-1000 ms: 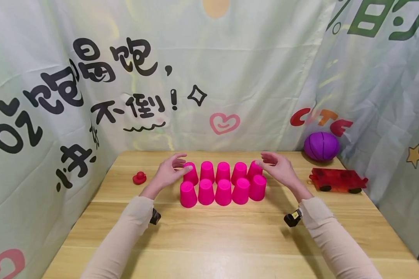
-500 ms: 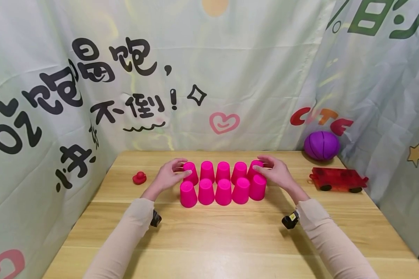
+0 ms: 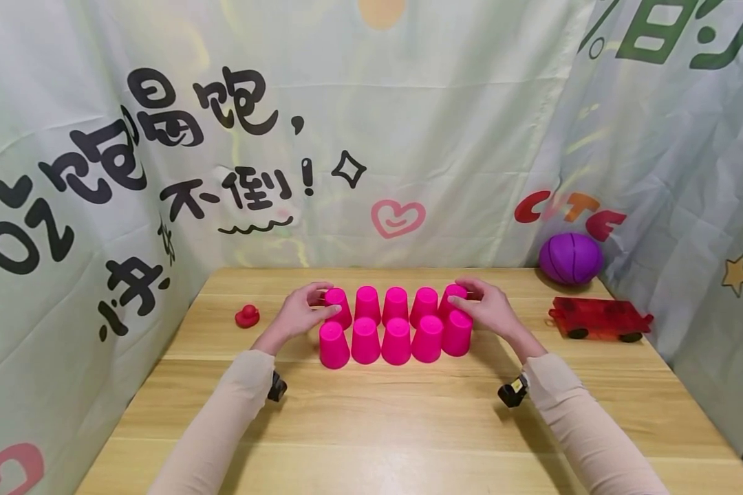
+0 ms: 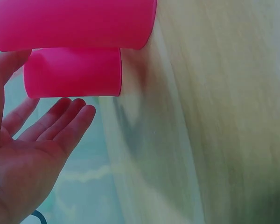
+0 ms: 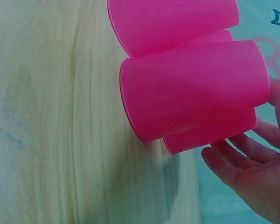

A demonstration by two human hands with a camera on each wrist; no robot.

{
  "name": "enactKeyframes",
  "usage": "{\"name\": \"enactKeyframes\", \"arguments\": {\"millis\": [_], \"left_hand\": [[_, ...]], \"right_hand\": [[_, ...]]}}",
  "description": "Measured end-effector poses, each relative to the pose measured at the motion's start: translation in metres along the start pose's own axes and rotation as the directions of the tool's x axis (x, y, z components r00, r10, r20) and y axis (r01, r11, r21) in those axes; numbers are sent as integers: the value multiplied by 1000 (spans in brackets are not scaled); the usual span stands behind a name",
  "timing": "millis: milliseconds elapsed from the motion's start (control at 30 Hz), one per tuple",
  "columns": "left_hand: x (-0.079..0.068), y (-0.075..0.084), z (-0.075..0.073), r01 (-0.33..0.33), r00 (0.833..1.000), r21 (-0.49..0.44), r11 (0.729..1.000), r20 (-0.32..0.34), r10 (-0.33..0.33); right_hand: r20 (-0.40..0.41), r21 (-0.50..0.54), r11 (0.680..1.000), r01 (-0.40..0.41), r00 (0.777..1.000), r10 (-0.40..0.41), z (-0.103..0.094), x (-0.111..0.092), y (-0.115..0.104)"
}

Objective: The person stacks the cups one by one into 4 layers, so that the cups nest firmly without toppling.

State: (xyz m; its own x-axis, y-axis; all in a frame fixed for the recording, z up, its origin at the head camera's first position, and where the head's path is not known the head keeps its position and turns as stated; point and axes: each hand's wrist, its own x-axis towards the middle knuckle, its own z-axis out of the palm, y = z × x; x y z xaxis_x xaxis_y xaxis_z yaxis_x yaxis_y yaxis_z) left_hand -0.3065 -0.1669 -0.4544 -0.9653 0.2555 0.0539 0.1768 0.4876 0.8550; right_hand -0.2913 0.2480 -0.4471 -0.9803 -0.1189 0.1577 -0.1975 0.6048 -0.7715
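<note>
Several bright pink cups stand upside down on the table in two rows. My left hand (image 3: 298,309) pinches the leftmost back cup (image 3: 344,317), thumb toward me and forefinger behind. In the left wrist view the other fingers (image 4: 74,126) spread loosely beside that cup, and the front-left cup (image 4: 74,23) partly covers the thumb. At the other end my right hand (image 3: 492,306) holds the rightmost back cup (image 3: 446,313) between thumb and fingers. The front-right cup (image 5: 196,88) hides much of it in the right wrist view. Both cups are upright.
A small red duck (image 3: 248,316) sits left of the cups. On the right are a purple ball (image 3: 570,259) and a red toy car (image 3: 600,320). Printed curtains (image 3: 458,158) hang close behind the wooden table (image 3: 384,426) and at its sides.
Both hands have closed in on the end cups of the back row, the right hand moving left and the left hand settling slightly. The cups stay in place.
</note>
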Motion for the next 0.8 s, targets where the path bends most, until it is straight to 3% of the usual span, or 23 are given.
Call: {"name": "enactKeyframes", "arguments": {"millis": [367, 567, 800], "left_hand": [[15, 12, -2, -13, 1000, 75, 997, -8, 13], [31, 27, -9, -47, 997, 114, 992, -49, 53], [53, 48, -12, -65, 996, 131, 989, -47, 71]], "right_hand": [[3, -12, 1000, -11, 1000, 11, -3, 1, -2], [6, -13, 1000, -22, 1000, 22, -4, 1, -3], [10, -18, 1000, -18, 1000, 18, -2, 2, -3]]}}
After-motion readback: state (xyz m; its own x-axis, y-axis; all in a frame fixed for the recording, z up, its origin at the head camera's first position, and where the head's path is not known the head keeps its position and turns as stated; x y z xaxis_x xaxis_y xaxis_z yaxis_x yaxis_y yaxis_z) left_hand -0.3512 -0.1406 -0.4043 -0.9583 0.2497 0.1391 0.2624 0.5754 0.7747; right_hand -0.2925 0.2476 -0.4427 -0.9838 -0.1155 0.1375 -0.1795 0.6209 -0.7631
